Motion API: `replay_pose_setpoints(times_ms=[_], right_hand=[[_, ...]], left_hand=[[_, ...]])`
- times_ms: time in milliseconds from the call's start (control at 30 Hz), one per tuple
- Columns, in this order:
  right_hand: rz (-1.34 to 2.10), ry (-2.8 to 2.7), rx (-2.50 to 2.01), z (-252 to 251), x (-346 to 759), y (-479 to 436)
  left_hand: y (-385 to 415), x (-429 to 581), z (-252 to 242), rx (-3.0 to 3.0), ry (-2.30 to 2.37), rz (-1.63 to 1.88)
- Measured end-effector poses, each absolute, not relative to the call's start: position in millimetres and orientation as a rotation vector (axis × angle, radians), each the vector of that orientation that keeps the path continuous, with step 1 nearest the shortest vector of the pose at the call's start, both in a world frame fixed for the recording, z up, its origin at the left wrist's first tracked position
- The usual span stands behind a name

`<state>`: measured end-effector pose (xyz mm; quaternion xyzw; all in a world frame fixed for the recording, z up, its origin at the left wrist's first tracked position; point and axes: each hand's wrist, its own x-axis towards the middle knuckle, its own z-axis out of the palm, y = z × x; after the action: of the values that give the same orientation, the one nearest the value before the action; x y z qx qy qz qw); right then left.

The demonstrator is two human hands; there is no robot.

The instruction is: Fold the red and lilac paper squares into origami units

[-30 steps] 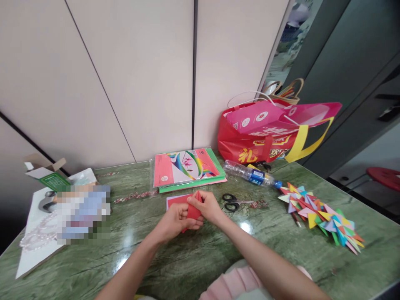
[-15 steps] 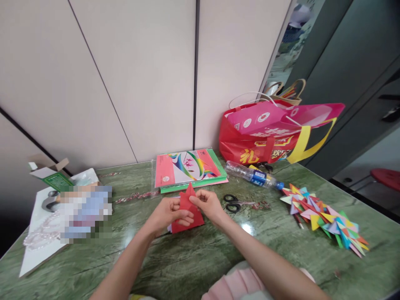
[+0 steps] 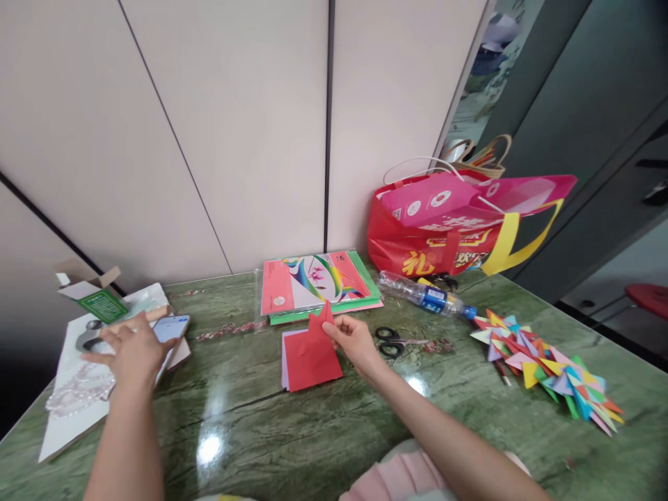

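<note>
A folded piece of red paper (image 3: 318,323) is pinched between the thumb and fingers of my right hand (image 3: 351,341), above a small stack of square paper (image 3: 313,367), red on top with lilac under it. My left hand (image 3: 133,351) is at the far left, fingers spread, over a phone (image 3: 175,325) and a light wooden stick (image 3: 157,314). It partly hides both, and whether it touches them I cannot tell. Black-handled scissors (image 3: 390,342) lie to the right of my right hand.
On the left, a white board (image 3: 60,435) carries pale beads (image 3: 78,390) and an opened green-and-white box (image 3: 104,305). Behind the stack lies packaged coloured paper (image 3: 276,285). To the right are a plastic bottle (image 3: 433,298), a red bag (image 3: 386,236) and a multicoloured folded-paper piece (image 3: 543,365).
My left hand has let go of the red paper and moved left, opening over the phone. My right hand still holds the folded paper in about the same place.
</note>
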<state>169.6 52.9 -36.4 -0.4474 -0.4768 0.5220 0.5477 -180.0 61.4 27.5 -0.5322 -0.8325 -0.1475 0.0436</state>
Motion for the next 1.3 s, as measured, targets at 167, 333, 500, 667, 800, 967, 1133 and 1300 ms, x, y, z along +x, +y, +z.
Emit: replay_pose_setpoints(times_ms=[167,333,500,667,800,967,1133,1300], right_hand=[[1.244,-1.141,-1.060,-36.6,169.4,52.8],[1.251,-1.144,-1.066,-35.3,169.2,52.4],[1.248,-1.156,-1.060,-35.0,168.1,51.2],[1.245,-1.191,-1.063,-33.8,166.7,49.1],[1.272,-1.182,-1.076,-32.9,165.8,47.9],[1.297,-1.166,-1.074,-32.2,165.5,47.8],[1.292,-1.162,-1.059,-28.5,165.9,47.2],[1.254,-1.202,-1.024,-26.4,166.5,46.5]], left_hand=[[66.9,-190.5,18.3,-1.531,-2.804,-0.153],[78.9,-191.1,8.0,-1.451,-2.838,-0.082],[84.0,-187.1,5.7,-1.345,-2.898,-0.177],[85.2,-187.2,5.2,-1.303,-2.936,-0.271],[84.0,-192.3,0.3,-1.316,-2.885,-0.263],[85.0,-175.8,7.7,-1.437,-2.642,-0.451],[80.8,-89.1,22.3,-2.059,-2.438,-1.388],[51.6,-3.0,21.3,-3.012,-2.527,-1.772]])
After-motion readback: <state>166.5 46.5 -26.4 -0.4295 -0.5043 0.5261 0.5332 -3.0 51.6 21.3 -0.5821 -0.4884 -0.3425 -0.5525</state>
